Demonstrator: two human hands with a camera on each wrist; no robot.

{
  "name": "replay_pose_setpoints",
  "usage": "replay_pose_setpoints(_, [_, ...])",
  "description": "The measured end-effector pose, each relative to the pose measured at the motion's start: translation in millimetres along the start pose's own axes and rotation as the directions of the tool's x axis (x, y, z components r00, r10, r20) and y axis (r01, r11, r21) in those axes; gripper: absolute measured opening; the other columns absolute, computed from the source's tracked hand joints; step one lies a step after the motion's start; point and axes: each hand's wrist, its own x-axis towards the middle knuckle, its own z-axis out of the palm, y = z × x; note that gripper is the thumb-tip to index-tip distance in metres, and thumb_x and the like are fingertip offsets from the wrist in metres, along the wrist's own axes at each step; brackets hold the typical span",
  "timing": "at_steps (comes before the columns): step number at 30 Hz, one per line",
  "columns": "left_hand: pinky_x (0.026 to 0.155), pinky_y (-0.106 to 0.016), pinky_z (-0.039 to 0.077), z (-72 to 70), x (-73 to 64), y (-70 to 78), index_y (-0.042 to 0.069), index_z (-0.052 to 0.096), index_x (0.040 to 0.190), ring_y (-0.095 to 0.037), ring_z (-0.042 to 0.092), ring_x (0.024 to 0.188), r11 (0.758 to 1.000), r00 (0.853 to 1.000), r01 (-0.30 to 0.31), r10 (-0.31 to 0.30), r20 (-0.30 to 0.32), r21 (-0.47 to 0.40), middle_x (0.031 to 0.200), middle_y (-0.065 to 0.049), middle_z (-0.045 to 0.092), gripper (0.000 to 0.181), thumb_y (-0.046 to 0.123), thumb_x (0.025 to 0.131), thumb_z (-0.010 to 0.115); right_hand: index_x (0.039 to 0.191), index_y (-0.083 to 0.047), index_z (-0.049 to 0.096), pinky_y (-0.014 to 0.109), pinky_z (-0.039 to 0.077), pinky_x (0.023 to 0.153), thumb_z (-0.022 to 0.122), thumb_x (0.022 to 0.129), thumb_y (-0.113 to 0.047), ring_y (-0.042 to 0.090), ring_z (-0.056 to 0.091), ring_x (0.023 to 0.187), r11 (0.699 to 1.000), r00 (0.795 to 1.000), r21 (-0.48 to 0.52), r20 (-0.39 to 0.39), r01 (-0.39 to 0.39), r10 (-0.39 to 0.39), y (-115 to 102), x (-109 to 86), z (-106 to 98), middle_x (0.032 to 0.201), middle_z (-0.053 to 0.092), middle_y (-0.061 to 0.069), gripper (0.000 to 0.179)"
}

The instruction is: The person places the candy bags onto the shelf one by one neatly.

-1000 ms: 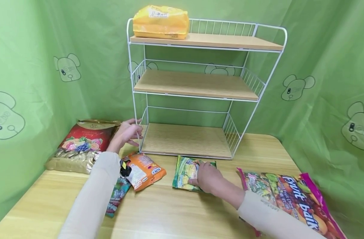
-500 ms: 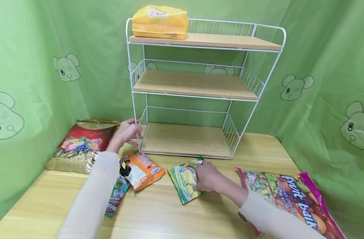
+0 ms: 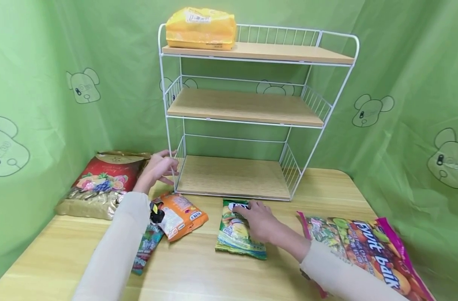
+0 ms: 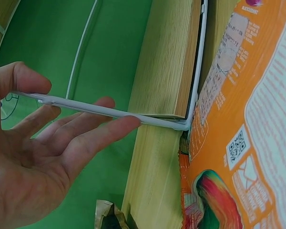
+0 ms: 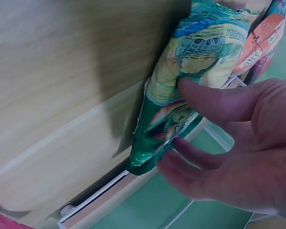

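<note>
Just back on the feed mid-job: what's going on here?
A person's right hand is handling a green candy packet in front of a white wire shelf unit. The left hand grips that unit's left front post. A yellow packet sits at the left end of the top board. An orange packet, a teal packet, a red-and-gold candy bag and a pink-edged fruit candy bag lie on the table.

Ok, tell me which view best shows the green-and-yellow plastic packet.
The head view: the green-and-yellow plastic packet shows nearly whole, printed front visible, the right hand covering its upper right. The right wrist view is closer but slanted, the hand covering some. The left wrist view misses it.
</note>
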Motion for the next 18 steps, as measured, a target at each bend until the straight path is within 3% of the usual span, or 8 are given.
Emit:
replay_pose_setpoints(7, [0.081, -0.055, 0.064, -0.3, -2.2, 0.6, 0.016, 0.035, 0.159, -0.045, 0.064, 0.115, 1.000, 1.000, -0.004, 0.004, 0.012, 0.012, 0.119, -0.020, 0.060, 0.079, 0.007, 0.082, 0.055, 0.149, -0.028, 0.051, 0.061, 0.038, 0.118, 0.059, 0.067, 0.026, 0.041, 0.042, 0.138, 0.999, 1.000, 0.032, 0.010, -0.013, 0.013, 5.4, 0.0, 2.9, 0.148, 0.044, 0.023, 0.098])
replay_pose_setpoints(9, [0.080, -0.055, 0.064, -0.5, -2.9, 0.5, 0.017, 0.036, 0.158, -0.046, 0.063, 0.117, 1.000, 1.000, -0.002, 0.002, 0.012, 0.009, 0.126, -0.023, 0.058, 0.079, 0.007, 0.083, 0.055, 0.149, -0.027, 0.051, 0.059, 0.045, 0.113, 0.059, 0.066, 0.027, 0.041, 0.042, 0.138, 0.998, 1.000, 0.060, 0.019, -0.022, 0.021, 7.7, -0.4, 2.4, 0.149, 0.043, 0.023, 0.099])
replay_pose_setpoints(11, [0.080, -0.055, 0.064, -0.6, -3.2, 0.4, 0.017, 0.037, 0.158, -0.046, 0.063, 0.118, 1.000, 1.000, 0.000, 0.000, 0.013, 0.008, 0.129, -0.024, 0.057, 0.078, 0.008, 0.083, 0.055, 0.150, -0.023, 0.050, 0.053, 0.056, 0.100, 0.059, 0.066, 0.026, 0.040, 0.047, 0.133, 0.993, 0.999, 0.111, 0.017, -0.042, 0.040, 10.5, -1.4, 0.9, 0.147, 0.045, 0.023, 0.098])
replay_pose_setpoints(13, [0.080, -0.055, 0.064, -0.4, -3.0, 0.4, 0.017, 0.037, 0.158, -0.047, 0.062, 0.118, 1.000, 1.000, -0.002, 0.002, 0.017, 0.009, 0.130, -0.025, 0.057, 0.078, 0.008, 0.083, 0.055, 0.150, -0.017, 0.048, 0.052, 0.060, 0.094, 0.063, 0.067, 0.024, 0.043, 0.046, 0.135, 0.986, 0.998, 0.153, 0.002, -0.069, 0.069, 14.1, -2.5, -1.4, 0.150, 0.041, 0.026, 0.094])
replay_pose_setpoints(15, [0.079, -0.055, 0.064, -0.4, -2.6, 0.4, 0.017, 0.036, 0.158, -0.046, 0.062, 0.118, 1.000, 1.000, -0.004, 0.004, 0.019, 0.011, 0.131, -0.025, 0.057, 0.078, 0.008, 0.083, 0.055, 0.144, -0.008, 0.050, 0.054, 0.058, 0.097, 0.071, 0.070, 0.015, 0.047, 0.043, 0.137, 0.980, 0.994, 0.173, -0.012, -0.103, 0.107, 18.8, -3.5, -3.6, 0.153, 0.037, 0.031, 0.080])
replay_pose_setpoints(18, [0.079, -0.054, 0.064, -0.3, -1.9, 0.7, 0.017, 0.035, 0.159, -0.046, 0.064, 0.117, 1.000, 1.000, -0.007, 0.007, 0.022, 0.014, 0.131, -0.024, 0.057, 0.079, 0.008, 0.083, 0.055, 0.146, 0.004, 0.044, 0.061, 0.047, 0.110, 0.079, 0.080, -0.007, 0.050, 0.039, 0.140, 0.977, 0.987, 0.144, -0.005, -0.156, 0.158, 24.3, -6.0, -8.7, 0.153, 0.035, 0.036, 0.076])
